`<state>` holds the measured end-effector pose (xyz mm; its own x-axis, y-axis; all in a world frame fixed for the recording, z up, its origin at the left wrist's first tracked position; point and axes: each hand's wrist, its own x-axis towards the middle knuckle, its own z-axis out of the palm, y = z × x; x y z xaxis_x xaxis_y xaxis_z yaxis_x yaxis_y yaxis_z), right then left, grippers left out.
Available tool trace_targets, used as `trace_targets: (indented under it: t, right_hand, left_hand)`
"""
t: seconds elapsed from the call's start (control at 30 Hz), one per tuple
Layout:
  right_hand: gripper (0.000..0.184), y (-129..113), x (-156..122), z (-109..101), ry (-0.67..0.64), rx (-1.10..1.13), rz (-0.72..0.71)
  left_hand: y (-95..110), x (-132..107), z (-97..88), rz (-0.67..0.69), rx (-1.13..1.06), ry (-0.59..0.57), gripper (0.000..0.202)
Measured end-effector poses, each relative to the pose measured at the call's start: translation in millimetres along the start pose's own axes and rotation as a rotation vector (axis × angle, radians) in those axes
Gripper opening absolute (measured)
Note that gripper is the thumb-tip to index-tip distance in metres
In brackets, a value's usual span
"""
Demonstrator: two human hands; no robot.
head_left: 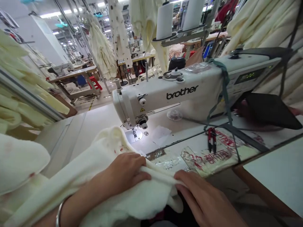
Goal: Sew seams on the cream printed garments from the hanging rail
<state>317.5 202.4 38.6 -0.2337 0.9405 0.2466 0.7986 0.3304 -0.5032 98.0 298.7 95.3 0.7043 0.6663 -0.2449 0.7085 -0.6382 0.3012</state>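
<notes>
My left hand (123, 173) lies flat, fingers together, pressing down on the cream fleece fabric (101, 176) at the near edge of the table (94, 123). My right hand (201, 198) has its fingers extended, tips touching the fabric's right fold; I cannot tell if it pinches. The fabric runs far-left toward the needle (134, 134) of the sewing machine (180, 91). Red snips (211, 140) lie to the right. Two thread cones (180, 17) stand on the far stand.
</notes>
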Motion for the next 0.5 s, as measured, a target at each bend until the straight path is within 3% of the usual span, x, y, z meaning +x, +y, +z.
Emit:
trace_targets:
  t: [0.1, 0.23, 0.37, 0.5]
  right_hand:
    - [0.022, 12, 15, -6, -0.066, -0.027, -0.015]
    - [0.017, 17, 21, -8, -0.136, -0.015, 0.007]
    - [0.020, 19, 30, -16, -0.176, 0.057, 0.020]
    - [0.009, 20, 54, -35, -0.356, 0.345, 0.018]
  left_hand:
    - [17, 10, 4.7, -0.071, 0.130, 0.019, 0.024]
    - [35, 22, 9.3, 0.075, 0.043, 0.112, 0.037]
    - [33, 32, 17.8, 0.138, 0.000, 0.058, 0.016]
    - [23, 28, 13.9, 0.093, -0.170, 0.029, 0.014]
